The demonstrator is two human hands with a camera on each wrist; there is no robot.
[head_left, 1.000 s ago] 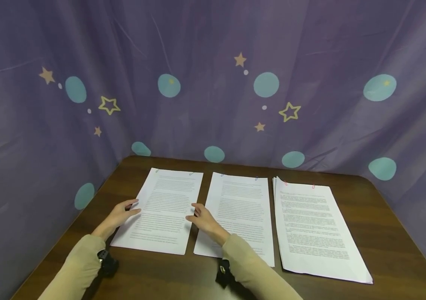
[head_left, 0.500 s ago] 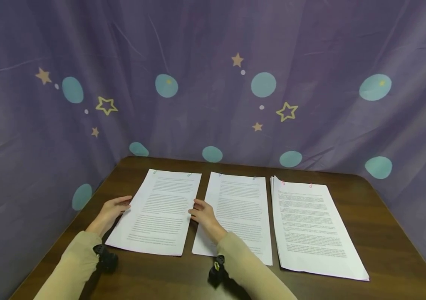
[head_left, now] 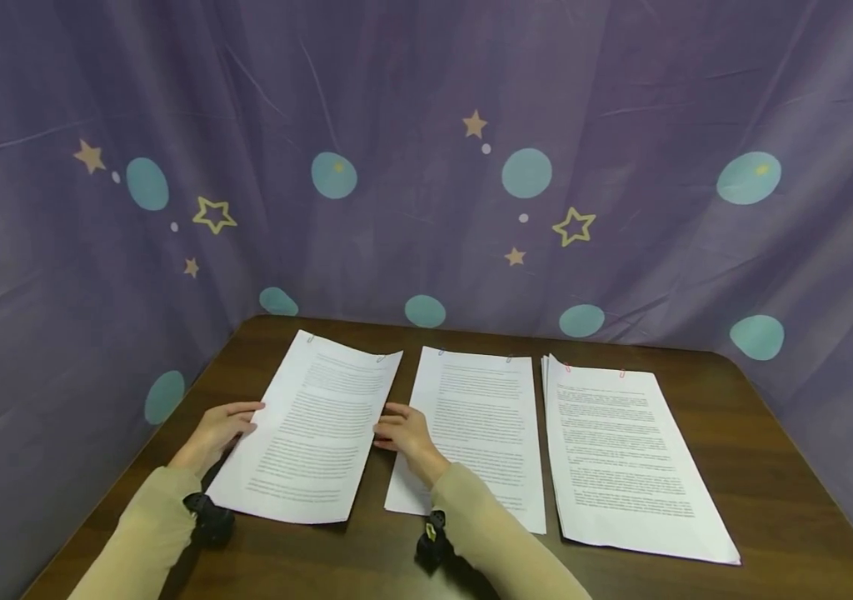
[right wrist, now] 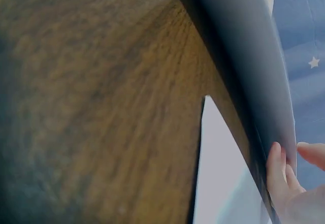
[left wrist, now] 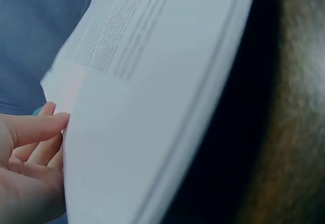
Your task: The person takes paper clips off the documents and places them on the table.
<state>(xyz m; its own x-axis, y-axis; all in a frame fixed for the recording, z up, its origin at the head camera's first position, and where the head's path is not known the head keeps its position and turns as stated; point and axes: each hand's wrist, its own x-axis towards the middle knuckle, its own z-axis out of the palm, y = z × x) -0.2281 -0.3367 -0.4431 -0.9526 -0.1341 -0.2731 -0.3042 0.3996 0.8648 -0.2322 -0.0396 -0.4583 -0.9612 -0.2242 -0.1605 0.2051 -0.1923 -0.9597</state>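
A stack of printed sheets (head_left: pixel 306 433) lies between my two hands at the left of the table, its side edges curved upward and a shadow beneath its near edge. At its left edge my left hand (head_left: pixel 216 433) pinches the paper, thumb on top and fingers below, as the left wrist view shows. Opposite, my right hand (head_left: pixel 406 435) holds the right edge, its fingers (right wrist: pixel 274 165) under the sheets. Small paper clips sit on the stack's far edge, one of them a clip (head_left: pixel 381 358) at the right corner.
Right of the held stack lies a second printed stack (head_left: pixel 482 425) with blue clips, partly beneath my right forearm. Farther right is a thicker, slightly fanned stack (head_left: pixel 629 467) with pink clips (head_left: pixel 567 367). A patterned purple curtain (head_left: pixel 426 208) rises behind the brown table (head_left: pixel 771 500).
My hands have closed in on the left stack's side edges and gripped them. The stack has risen off the table, bowed, and shifted slightly toward me. The other stacks stay put.
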